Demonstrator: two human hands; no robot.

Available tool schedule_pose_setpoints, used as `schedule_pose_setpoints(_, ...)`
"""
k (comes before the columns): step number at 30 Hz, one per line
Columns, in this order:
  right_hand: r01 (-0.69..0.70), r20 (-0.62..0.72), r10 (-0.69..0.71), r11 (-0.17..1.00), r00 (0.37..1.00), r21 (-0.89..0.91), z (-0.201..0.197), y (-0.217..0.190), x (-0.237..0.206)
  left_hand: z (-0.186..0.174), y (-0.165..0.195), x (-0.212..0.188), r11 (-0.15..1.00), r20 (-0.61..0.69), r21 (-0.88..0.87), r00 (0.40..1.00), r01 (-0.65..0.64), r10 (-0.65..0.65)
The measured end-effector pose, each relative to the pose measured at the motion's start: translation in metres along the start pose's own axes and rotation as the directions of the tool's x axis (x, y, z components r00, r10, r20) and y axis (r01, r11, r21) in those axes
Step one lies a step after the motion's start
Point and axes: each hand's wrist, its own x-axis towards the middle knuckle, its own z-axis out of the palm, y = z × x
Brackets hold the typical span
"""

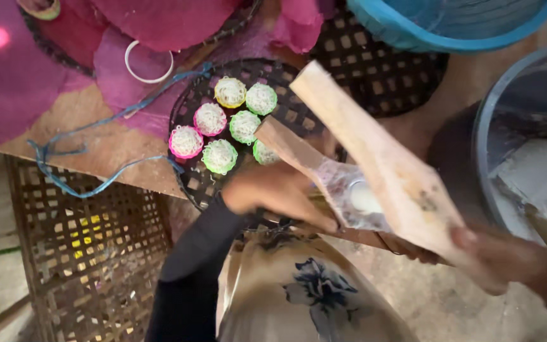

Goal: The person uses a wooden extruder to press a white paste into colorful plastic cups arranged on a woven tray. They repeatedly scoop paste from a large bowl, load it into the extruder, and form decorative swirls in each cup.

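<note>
**Hands on the wooden press**

Left hand (278, 193) curls around the wooden noodle press's (375, 168) lower arm; right hand (508, 256) grips its upper handle. Press runs diagonally, upper-left to lower-right, above the woven tray (191, 107) of noodle nests (221, 156).

The right hand (495, 256) is smeared by motion blur, its fingers lost against the wooden press (375, 158). Beyond the left hand (273, 190), one green noodle ring (264, 153) is half covered by the lower paddle. Far above the grip, the blue basin (438, 25) is cut off by the top edge; the grey bucket (508, 101) is cropped right.
</note>
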Motion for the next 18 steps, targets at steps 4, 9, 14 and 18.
schedule_pose_setpoints(4, -0.012, 0.019, 0.011, 1.000, 1.000, 0.012, -0.041, -0.002, -0.008, -0.022, -0.011, 0.014, 0.122, -0.681, -0.733, 0.720, -0.670, -0.134)
schedule_pose_setpoints(9, -0.353, -0.176, 0.354, 0.935, 0.918, 0.038, -0.065, -0.028, -0.005, -0.008, -0.037, 0.023, -0.185, -0.660, -0.744, 0.750, -0.643, 0.050)
schedule_pose_setpoints(14, -0.198, 0.056, 0.207, 0.971, 0.977, -0.135, -0.072, -0.039, -0.001, -0.005, -0.061, 0.043, -0.237, -0.688, -0.724, 0.704, -0.648, 0.178)
schedule_pose_setpoints(18, -0.280, -0.126, 0.254, 0.919, 0.959, -0.277, -0.046, -0.038, 0.011, 0.019, -0.070, 0.039, -0.444, -0.716, -0.641, 0.697, -0.626, 0.051)
